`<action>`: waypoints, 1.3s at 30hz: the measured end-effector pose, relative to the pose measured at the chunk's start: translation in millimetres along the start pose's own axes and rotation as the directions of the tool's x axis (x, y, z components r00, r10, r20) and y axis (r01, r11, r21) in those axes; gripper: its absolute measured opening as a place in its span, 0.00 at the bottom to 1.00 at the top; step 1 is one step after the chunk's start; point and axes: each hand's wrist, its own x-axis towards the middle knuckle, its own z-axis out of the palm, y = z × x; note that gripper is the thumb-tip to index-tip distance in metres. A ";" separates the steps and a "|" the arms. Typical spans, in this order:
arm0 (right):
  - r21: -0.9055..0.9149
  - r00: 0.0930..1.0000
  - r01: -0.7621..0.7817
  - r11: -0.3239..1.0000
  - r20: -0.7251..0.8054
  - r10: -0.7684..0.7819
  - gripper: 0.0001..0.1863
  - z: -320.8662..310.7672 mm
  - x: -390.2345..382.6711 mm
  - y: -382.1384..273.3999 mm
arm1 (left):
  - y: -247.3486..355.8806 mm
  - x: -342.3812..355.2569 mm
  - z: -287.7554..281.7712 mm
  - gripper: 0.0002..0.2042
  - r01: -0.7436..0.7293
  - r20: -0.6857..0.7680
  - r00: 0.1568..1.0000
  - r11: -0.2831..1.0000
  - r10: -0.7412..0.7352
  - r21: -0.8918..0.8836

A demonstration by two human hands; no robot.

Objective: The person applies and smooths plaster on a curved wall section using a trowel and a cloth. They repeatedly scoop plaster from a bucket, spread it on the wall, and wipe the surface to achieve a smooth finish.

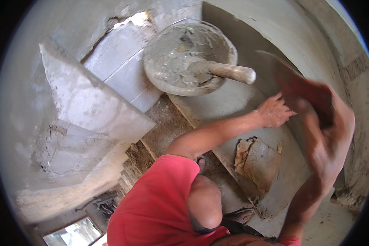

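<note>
My left hand [274, 111] reaches across a smooth grey plastered step [229, 98], its fingers spread and no object visible in it. Just to its right, my right hand [305, 96] is smeared by motion against the curved wall; a dark reddish blurred shape extends from it, and I cannot tell whether it is something held. Beyond the left hand is a round basin [162, 87] of wet grey mortar. A tool with a thick wooden handle [233, 73] rests in the mortar, its head covered by it. Nearer me lies a crumpled, mortar-stained piece of brown paper [261, 164].
A pale wedge-shaped slab edge [90, 96] juts out on the left, beside tiled steps [123, 57]. The curved grey wall [315, 37] bounds the right side. My bent knee [205, 203] and bare foot [240, 215] are below the step. A bright opening [74, 233] shows at lower left.
</note>
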 end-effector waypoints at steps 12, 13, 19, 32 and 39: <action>-0.349 0.601 0.500 0.792 0.799 -0.027 0.13 192.5 166.1 -83.4 | 8.3 4.0 53.3 0.29 -0.169 -0.508 0.860 0.910 -0.052 -0.379; -0.362 0.609 0.511 0.780 0.793 -0.031 0.13 197.7 166.1 -80.2 | 8.0 5.5 55.7 0.31 -0.140 -0.454 0.888 0.898 -0.072 -0.418; -0.216 0.464 0.484 0.848 0.885 -0.040 0.14 203.3 187.9 -64.6 | 7.1 3.7 38.4 0.40 -0.094 -0.297 0.953 0.990 0.058 -0.107; 0.454 0.996 -0.065 0.889 -0.030 0.088 0.15 -8.4 30.0 17.6 | 11.6 -11.0 -10.9 0.19 -0.231 -0.366 0.931 0.779 0.002 -0.583; 0.408 0.249 0.055 0.911 -0.889 0.383 0.18 -8.0 -164.3 132.9 | 12.0 20.7 -0.6 0.38 -0.305 -0.384 0.818 0.889 0.428 0.341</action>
